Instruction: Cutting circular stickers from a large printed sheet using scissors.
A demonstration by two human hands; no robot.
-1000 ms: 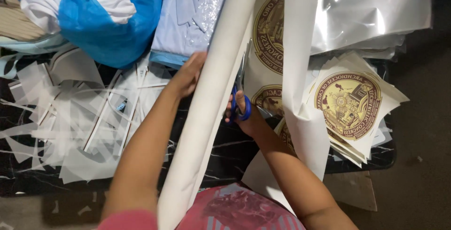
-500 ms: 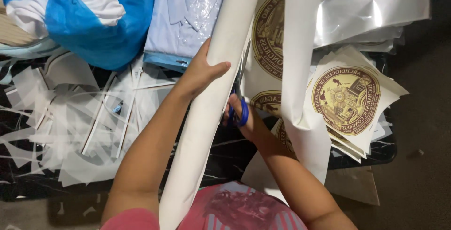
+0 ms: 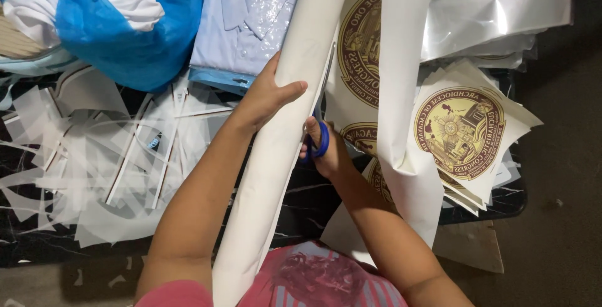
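Paper roll (image 3: pixel 285 125): one, left hand (image 3: pixel 266 97) gripping; right hand (image 3: pixel 326 150) holding one scissors (image 3: pixel 320 137).

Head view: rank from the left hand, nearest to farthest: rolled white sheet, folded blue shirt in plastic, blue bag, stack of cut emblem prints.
1. rolled white sheet: under the left hand, gripped.
2. folded blue shirt in plastic: just above the hand.
3. blue bag and stack of cut emblem prints: bag upper left, stack far right; too close to call.

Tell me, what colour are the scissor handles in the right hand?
Blue. The scissors handles show in the right hand, seen from the head view.
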